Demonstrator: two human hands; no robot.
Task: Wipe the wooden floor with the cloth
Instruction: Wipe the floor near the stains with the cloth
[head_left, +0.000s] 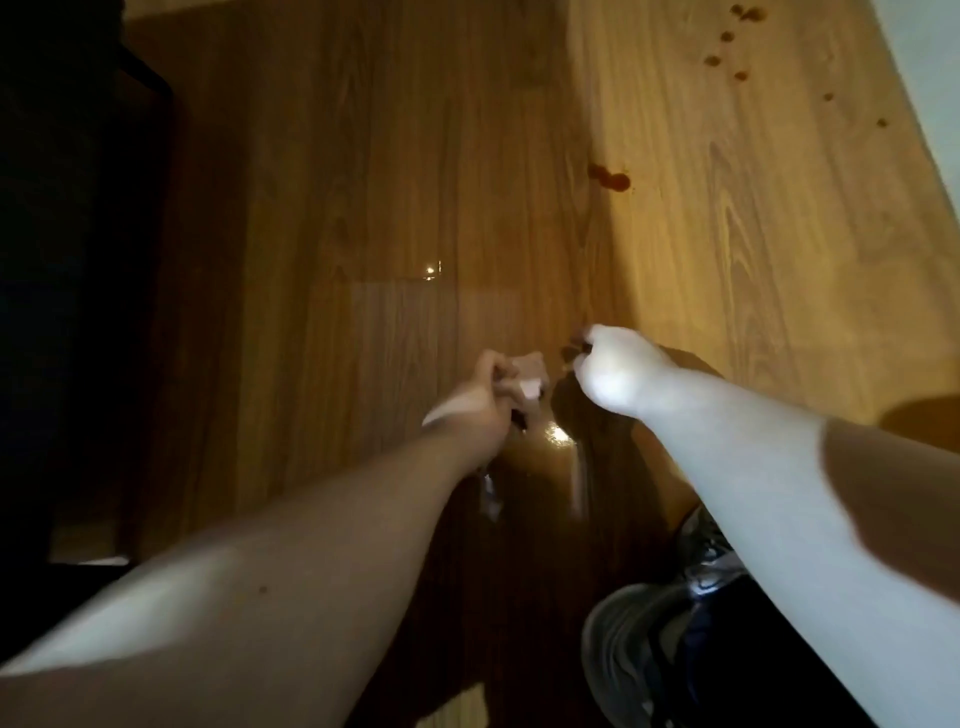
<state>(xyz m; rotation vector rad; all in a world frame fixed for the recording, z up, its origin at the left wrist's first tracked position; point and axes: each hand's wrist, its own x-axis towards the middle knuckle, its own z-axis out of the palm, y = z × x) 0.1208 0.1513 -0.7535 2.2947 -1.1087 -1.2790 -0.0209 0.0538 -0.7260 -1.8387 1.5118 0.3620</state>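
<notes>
At the bottom right of the frame a grey shoe (634, 654) stands on the floor (415, 182), partly under the right forearm. Both bare forearms reach up from the bottom corners and meet near the centre.

The left hand (493, 395), just below centre, has its fingers curled in and pinches a small pale corner of what looks to be the cloth (530, 388). The right hand (618, 369), just beside it to the right and brightly lit, is balled into a fist with its back to the camera. A dark bit (575, 349) sticks out at its fingers, and whether that is part of the cloth is too blurred to tell. The dark patch under and between the hands may be cloth or shadow. I cannot tell which.

Above the hands the wood planks run up the frame, shaded on the left and lit on the right. Two small glints (430, 270) sit near the centre. A red-brown stain (612, 177) lies right of centre, well above the hands, and smaller spots (725, 36) trail along the upper right. Dark furniture (67, 260) fills the left edge. A pale wall (930, 67) cuts the upper right corner.
</notes>
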